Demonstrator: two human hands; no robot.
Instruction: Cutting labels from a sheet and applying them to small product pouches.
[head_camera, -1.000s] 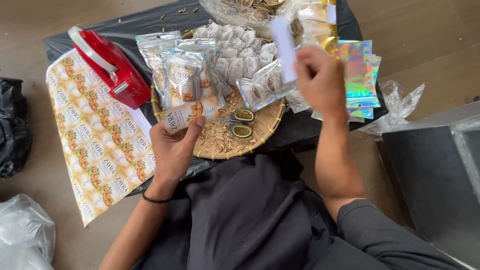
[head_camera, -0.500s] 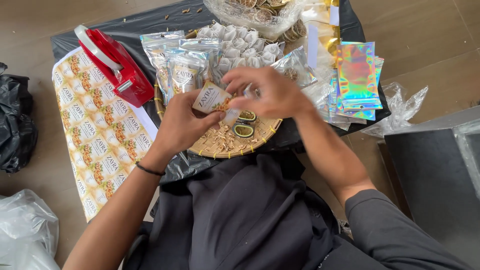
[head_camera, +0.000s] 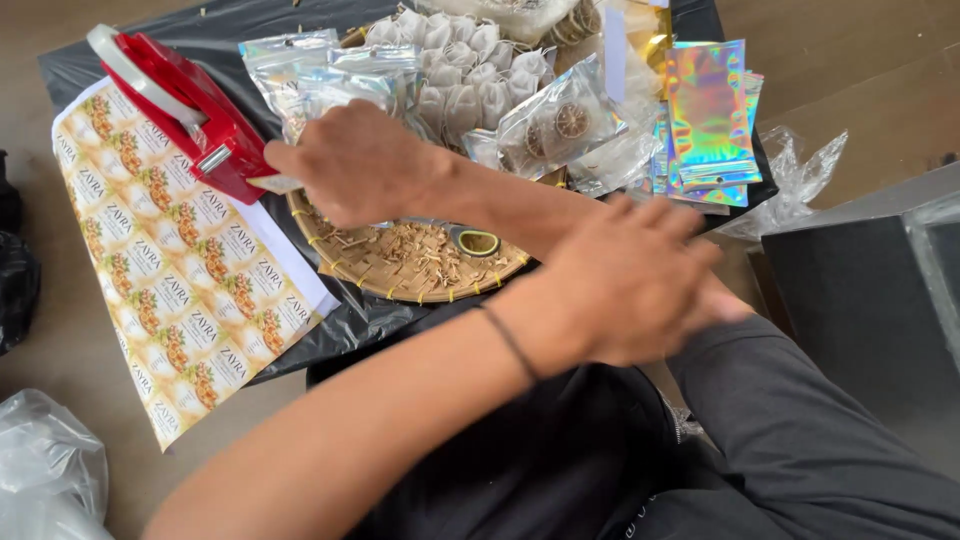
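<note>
My arms are crossed. My right hand (head_camera: 350, 165) reaches left and is shut on a small pale pouch (head_camera: 276, 184), whose edge sits at the jaw of a red hand sealer (head_camera: 170, 105). My left hand (head_camera: 630, 285), with a black band on the wrist, is over my lap to the right, fingers stretched out and blurred, with nothing seen in it. Between the hands lies a round woven tray (head_camera: 420, 275) with dried bits and a small green-rimmed slice (head_camera: 478, 242).
A sheet of printed labels (head_camera: 170, 280) lies left on black plastic sheeting (head_camera: 350, 325). Behind the tray are clear filled pouches (head_camera: 560, 125), white sachets (head_camera: 460, 70) and holographic pouches (head_camera: 710, 110). A dark box (head_camera: 860, 300) stands right; plastic bags (head_camera: 40, 470) lie lower left.
Both hands held the pouch over the tray; now my right hand has carried it left to the red sealer, and my left hand has let go and swung right across my lap.
</note>
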